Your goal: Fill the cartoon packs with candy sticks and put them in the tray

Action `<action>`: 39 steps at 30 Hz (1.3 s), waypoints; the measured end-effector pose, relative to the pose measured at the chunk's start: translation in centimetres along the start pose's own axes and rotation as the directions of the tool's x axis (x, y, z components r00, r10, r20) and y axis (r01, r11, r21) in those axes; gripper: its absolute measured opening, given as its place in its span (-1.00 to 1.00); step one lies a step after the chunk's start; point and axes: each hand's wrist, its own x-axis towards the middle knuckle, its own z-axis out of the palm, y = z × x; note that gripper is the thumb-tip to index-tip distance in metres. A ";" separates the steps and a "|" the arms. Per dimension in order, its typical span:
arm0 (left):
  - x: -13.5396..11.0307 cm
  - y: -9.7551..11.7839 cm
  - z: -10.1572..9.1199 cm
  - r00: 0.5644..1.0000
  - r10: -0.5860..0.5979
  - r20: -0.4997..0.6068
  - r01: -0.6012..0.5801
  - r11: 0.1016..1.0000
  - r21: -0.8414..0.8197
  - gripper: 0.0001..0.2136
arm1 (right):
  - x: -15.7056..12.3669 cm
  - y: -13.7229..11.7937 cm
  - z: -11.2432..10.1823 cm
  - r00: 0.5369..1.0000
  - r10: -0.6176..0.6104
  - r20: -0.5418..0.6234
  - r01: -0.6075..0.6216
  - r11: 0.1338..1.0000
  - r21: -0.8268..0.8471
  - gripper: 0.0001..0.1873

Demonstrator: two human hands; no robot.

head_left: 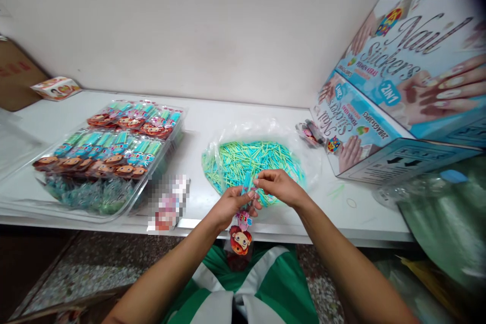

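Note:
My left hand point(230, 206) is closed on a small clear packet point(240, 237) printed with a cartoon face; the packet hangs down below the fingers. My right hand point(279, 186) pinches a few thin blue sticks point(248, 182) at the packet's top opening. Both hands are just in front of a clear bag holding a heap of blue and green sticks point(246, 162) on the white shelf point(212, 121).
A clear tray point(110, 154) with rows of finished cartoon packets stands at the left. Beside it lies one more packet point(170, 205). Large "Nail Stickers" boxes point(398, 91) are stacked at the right. A plastic bag point(448, 217) fills the lower right.

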 end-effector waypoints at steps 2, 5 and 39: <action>0.0 -0.1 0.0 1.000 0.008 0.001 -0.008 1.000 -0.012 -0.66 | 0.0 0.1 0.1 1.000 0.017 -0.017 -0.017 1.000 -0.003 -0.74; -0.1 -0.2 0.0 1.000 0.015 -0.009 -0.016 1.000 -0.024 -0.67 | -0.1 0.0 0.3 0.998 0.030 -0.051 -0.031 1.000 -0.005 -0.79; -0.9 0.0 0.7 0.994 -0.038 0.102 0.041 0.999 -0.026 -0.62 | -1.2 -0.5 0.9 0.998 -0.038 -0.053 0.033 0.995 -0.090 -0.91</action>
